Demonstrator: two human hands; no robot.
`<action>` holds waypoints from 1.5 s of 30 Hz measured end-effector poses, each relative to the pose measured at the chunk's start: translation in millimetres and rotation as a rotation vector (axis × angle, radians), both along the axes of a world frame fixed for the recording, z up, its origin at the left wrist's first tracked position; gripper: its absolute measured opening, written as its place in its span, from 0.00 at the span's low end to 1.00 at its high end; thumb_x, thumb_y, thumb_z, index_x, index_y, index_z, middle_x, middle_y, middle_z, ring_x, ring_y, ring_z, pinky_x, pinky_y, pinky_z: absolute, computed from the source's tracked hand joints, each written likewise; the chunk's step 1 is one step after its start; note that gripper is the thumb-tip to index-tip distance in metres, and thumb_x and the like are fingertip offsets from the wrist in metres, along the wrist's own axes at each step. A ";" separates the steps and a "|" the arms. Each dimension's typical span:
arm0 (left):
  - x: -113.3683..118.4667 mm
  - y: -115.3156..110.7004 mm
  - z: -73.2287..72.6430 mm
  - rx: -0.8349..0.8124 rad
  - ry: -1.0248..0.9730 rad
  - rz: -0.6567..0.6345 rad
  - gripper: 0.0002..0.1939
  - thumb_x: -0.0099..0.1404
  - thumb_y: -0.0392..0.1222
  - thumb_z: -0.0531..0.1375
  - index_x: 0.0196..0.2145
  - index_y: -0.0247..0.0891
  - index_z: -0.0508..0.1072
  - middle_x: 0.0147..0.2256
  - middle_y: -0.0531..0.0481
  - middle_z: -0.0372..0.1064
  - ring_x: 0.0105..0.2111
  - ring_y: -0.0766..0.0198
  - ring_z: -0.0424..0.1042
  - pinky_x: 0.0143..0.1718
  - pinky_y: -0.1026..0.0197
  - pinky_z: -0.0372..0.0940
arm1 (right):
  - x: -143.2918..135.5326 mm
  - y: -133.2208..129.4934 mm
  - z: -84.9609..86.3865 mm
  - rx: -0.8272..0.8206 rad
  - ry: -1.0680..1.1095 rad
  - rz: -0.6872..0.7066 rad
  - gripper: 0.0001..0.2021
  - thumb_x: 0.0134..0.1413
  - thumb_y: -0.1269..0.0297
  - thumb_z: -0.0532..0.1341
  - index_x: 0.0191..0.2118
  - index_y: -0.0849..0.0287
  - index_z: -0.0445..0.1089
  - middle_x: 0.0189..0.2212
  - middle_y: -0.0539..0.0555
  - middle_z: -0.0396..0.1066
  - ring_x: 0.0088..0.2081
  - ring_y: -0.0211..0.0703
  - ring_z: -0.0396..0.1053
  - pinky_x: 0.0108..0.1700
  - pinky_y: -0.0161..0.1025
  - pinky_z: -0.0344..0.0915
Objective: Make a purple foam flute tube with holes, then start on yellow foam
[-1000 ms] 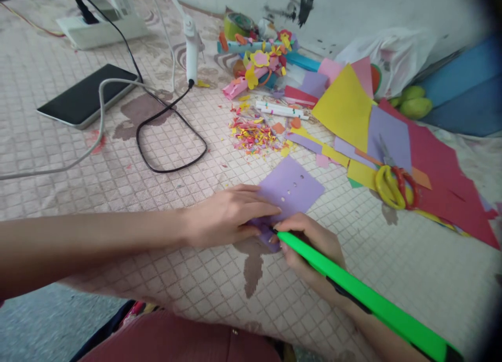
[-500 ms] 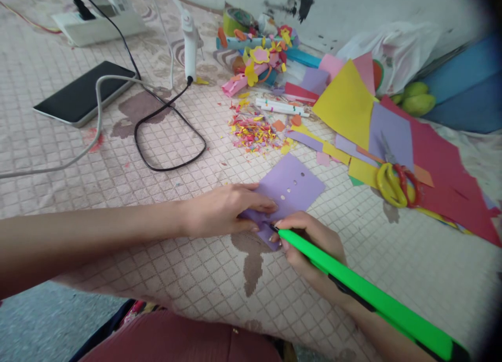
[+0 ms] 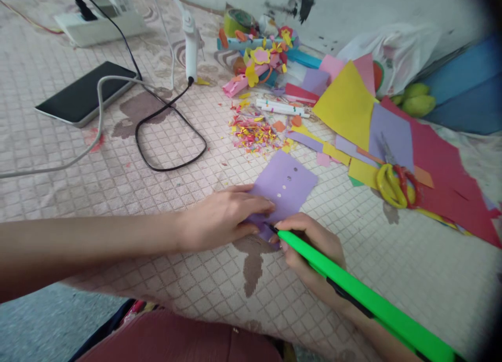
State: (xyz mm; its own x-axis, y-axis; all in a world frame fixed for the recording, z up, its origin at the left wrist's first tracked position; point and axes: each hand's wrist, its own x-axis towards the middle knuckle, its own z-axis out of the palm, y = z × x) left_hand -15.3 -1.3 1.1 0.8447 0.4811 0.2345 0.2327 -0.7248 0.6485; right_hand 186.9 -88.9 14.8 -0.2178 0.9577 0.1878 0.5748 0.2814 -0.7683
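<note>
A purple sheet with several small holes in a row lies on the patterned tablecloth. My left hand rests on its left edge, fingers bent, with thumb and fingertips on the purple surface. My right hand is wrapped round a long bright green tool with black parts. The tool's dark tip touches the lower part of the sheet, close to my left thumb. Some of the sheet's lower edge is hidden by my fingers.
Paper scraps are heaped beyond the sheet. Scissors with yellow and red handles lie at right on coloured sheets. A glue gun, a black cable and a dark tablet are at left.
The purple sheet has turned slightly and its far part has shifted left. My left hand has moved a little with it. The green tool stays in my right hand, its tip still at the sheet.
</note>
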 end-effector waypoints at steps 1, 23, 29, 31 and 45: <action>-0.4 -1.4 -1.0 0.026 0.002 0.013 0.17 0.65 0.36 0.57 0.53 0.36 0.67 0.50 0.44 0.71 0.51 0.57 0.69 0.60 0.49 0.56 | -0.1 0.0 -0.1 0.007 0.000 -0.002 0.12 0.49 0.76 0.57 0.39 0.55 0.66 0.30 0.47 0.71 0.30 0.35 0.71 0.31 0.32 0.67; 4.3 9.8 -1.7 -0.139 -0.048 -0.100 0.19 0.61 0.35 0.63 0.50 0.33 0.68 0.48 0.44 0.71 0.49 0.61 0.70 0.61 0.56 0.54 | -0.7 -2.0 -2.4 -0.021 0.050 -0.024 0.11 0.50 0.75 0.57 0.40 0.55 0.66 0.30 0.47 0.72 0.31 0.35 0.72 0.32 0.33 0.68; 3.0 0.8 -0.8 -0.117 -0.065 -0.028 0.17 0.62 0.36 0.61 0.50 0.34 0.68 0.47 0.44 0.72 0.48 0.59 0.71 0.59 0.54 0.58 | -0.9 -1.8 -0.7 -0.010 0.008 -0.029 0.11 0.50 0.75 0.57 0.39 0.55 0.67 0.30 0.47 0.72 0.30 0.34 0.71 0.32 0.32 0.67; 2.1 -2.8 -1.1 -0.086 -0.067 0.007 0.17 0.64 0.36 0.59 0.51 0.35 0.67 0.48 0.43 0.72 0.49 0.59 0.71 0.59 0.52 0.58 | -1.1 -2.5 -1.3 -0.026 0.023 -0.036 0.11 0.50 0.75 0.57 0.40 0.55 0.66 0.30 0.47 0.72 0.31 0.35 0.71 0.32 0.33 0.67; 2.4 16.8 1.9 -0.185 -0.055 -0.174 0.19 0.63 0.34 0.60 0.52 0.39 0.67 0.50 0.46 0.70 0.51 0.60 0.69 0.62 0.52 0.54 | -4.7 -5.0 -3.1 -0.056 0.089 -0.054 0.11 0.50 0.74 0.57 0.41 0.55 0.66 0.31 0.49 0.72 0.31 0.37 0.72 0.32 0.35 0.69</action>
